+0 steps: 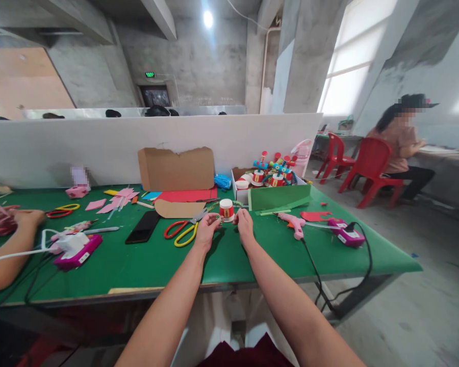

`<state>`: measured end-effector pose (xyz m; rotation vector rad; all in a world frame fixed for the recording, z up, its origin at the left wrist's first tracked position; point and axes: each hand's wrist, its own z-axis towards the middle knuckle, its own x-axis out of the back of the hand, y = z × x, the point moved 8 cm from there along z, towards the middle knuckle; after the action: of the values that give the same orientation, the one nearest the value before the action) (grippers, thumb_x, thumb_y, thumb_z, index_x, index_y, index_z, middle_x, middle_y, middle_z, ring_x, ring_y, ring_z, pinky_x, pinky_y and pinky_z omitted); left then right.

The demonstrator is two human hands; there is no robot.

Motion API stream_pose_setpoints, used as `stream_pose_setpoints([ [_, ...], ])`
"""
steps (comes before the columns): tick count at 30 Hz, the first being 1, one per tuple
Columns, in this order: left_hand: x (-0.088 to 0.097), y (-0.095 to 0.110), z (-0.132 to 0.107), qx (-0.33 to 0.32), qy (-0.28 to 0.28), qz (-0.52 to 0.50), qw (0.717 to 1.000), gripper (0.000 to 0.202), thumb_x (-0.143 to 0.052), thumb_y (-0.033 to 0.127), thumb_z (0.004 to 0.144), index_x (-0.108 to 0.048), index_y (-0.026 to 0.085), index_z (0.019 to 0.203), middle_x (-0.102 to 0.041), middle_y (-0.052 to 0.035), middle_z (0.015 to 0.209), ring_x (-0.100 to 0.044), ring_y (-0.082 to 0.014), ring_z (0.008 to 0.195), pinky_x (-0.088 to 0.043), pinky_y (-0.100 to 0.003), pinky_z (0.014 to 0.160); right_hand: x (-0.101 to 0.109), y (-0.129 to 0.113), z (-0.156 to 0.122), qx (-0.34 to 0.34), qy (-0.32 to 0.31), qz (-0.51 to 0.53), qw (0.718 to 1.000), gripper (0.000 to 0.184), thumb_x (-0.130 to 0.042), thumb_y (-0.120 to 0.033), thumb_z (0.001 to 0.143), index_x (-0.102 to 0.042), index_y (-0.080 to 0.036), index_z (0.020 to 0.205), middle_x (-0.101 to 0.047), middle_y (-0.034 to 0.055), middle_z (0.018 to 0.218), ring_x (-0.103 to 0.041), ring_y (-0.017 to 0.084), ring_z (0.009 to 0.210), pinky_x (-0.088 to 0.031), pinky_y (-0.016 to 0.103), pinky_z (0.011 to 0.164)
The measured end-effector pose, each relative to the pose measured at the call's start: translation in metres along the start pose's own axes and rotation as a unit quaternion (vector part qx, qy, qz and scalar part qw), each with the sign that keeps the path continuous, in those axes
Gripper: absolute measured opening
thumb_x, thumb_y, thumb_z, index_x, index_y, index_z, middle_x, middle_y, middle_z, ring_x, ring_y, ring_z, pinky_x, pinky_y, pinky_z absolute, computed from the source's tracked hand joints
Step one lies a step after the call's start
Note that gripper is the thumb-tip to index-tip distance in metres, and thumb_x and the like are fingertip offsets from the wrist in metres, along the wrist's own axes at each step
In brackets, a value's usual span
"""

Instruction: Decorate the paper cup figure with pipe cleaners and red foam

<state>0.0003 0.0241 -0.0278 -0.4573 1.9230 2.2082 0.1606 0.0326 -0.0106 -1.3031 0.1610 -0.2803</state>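
Observation:
Between my hands on the green table stands a small red and white paper cup (226, 210), upside down, with a gold label on its front. From its sides reach thin green coiled strips (213, 206). My left hand (207, 228) is closed just left of the cup, its fingertips pinched by the lower edge. On the right, my right hand (244, 224) is also closed, fingers pressed together beside the cup. What either hand pinches is too small to make out. Scissors (187, 227) with red and yellow handles lie by my left hand.
A box (241, 195) of finished-looking cup figures stands behind, near green card (279, 198). A pink glue gun (292, 224) and a purple power socket (346, 233) with cables lie right. A black phone (143, 227) lies left. Another person's hands (23, 219) work at far left.

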Motion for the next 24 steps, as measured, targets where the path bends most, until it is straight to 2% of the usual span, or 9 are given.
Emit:
stream_pose_setpoints([
  [2,0.0,0.001,0.0,-0.003,0.003,0.01,1.0,0.042,-0.08,0.036,0.054,-0.058,0.017,0.085,-0.071,-0.0042,0.084,-0.064,-0.0146,0.072,-0.048,-0.026,0.063,-0.003,-0.006,-0.001,0.025,-0.017,-0.024,0.999,0.035,-0.043,-0.045,0.083,-0.044,-0.023,0.056,-0.05,-0.0027,0.051,-0.051,0.014,0.053,-0.045,0.025,0.057],
  [6,-0.001,0.003,-0.001,-0.01,-0.001,0.027,1.0,0.041,-0.078,0.037,0.054,-0.057,0.018,0.083,-0.068,-0.002,0.08,-0.062,-0.014,0.072,-0.047,-0.026,0.063,-0.008,-0.014,-0.004,0.055,-0.039,-0.049,0.997,0.02,-0.061,-0.04,0.071,-0.057,-0.021,0.067,-0.062,-0.0012,0.064,-0.056,0.015,0.061,-0.047,0.026,0.061],
  [9,-0.002,0.004,-0.001,-0.018,-0.006,0.041,0.999,0.04,-0.076,0.038,0.055,-0.056,0.018,0.083,-0.067,-0.0014,0.078,-0.061,-0.0143,0.072,-0.047,-0.026,0.064,-0.009,-0.013,-0.005,0.047,-0.046,-0.072,0.995,0.023,-0.06,-0.042,0.073,-0.058,-0.021,0.063,-0.061,-0.0012,0.059,-0.057,0.015,0.059,-0.047,0.026,0.061],
  [13,-0.003,0.005,-0.001,-0.02,-0.008,0.049,0.999,0.041,-0.077,0.04,0.054,-0.056,0.018,0.083,-0.065,-0.0003,0.074,-0.06,-0.0134,0.069,-0.046,-0.025,0.062,-0.013,-0.016,-0.006,0.069,-0.069,-0.053,0.994,0.018,-0.06,-0.038,0.074,-0.064,-0.021,0.072,-0.065,-0.0012,0.065,-0.059,0.015,0.063,-0.048,0.026,0.063],
  [15,-0.003,0.005,-0.001,-0.016,-0.008,0.043,0.999,0.042,-0.078,0.04,0.054,-0.057,0.017,0.083,-0.065,0.0,0.073,-0.061,-0.0133,0.068,-0.046,-0.025,0.06,-0.015,-0.015,-0.006,0.064,-0.081,-0.063,0.993,0.019,-0.06,-0.037,0.075,-0.063,-0.02,0.069,-0.064,-0.0015,0.062,-0.058,0.015,0.06,-0.048,0.026,0.063],
  [18,-0.004,0.005,-0.002,-0.009,-0.009,0.031,0.999,0.042,-0.079,0.039,0.053,-0.057,0.017,0.082,-0.065,0.0002,0.071,-0.061,-0.0128,0.065,-0.046,-0.024,0.059,-0.015,-0.017,-0.007,0.08,-0.076,-0.065,0.992,0.012,-0.059,-0.028,0.074,-0.066,-0.02,0.08,-0.067,0.001,0.076,-0.059,0.014,0.065,-0.05,0.027,0.067],
  [20,-0.004,0.005,-0.002,-0.008,-0.01,0.033,0.999,0.042,-0.079,0.039,0.053,-0.057,0.017,0.082,-0.065,0.0004,0.07,-0.06,-0.0125,0.064,-0.046,-0.024,0.057,-0.015,-0.023,-0.008,0.106,-0.076,-0.059,0.99,0.022,-0.058,-0.021,0.072,-0.067,-0.02,0.092,-0.067,0.0035,0.09,-0.06,0.015,0.072,-0.051,0.028,0.072],
  [24,-0.005,0.004,-0.002,-0.007,-0.012,0.043,0.999,0.043,-0.079,0.042,0.054,-0.057,0.017,0.083,-0.063,0.0006,0.069,-0.061,-0.0134,0.064,-0.047,-0.024,0.057,-0.017,-0.036,-0.014,0.165,-0.089,-0.073,0.98,0.017,-0.056,-0.019,0.075,-0.069,-0.022,0.086,-0.066,0.0049,0.091,-0.06,0.017,0.079,-0.05,0.031,0.079],
])
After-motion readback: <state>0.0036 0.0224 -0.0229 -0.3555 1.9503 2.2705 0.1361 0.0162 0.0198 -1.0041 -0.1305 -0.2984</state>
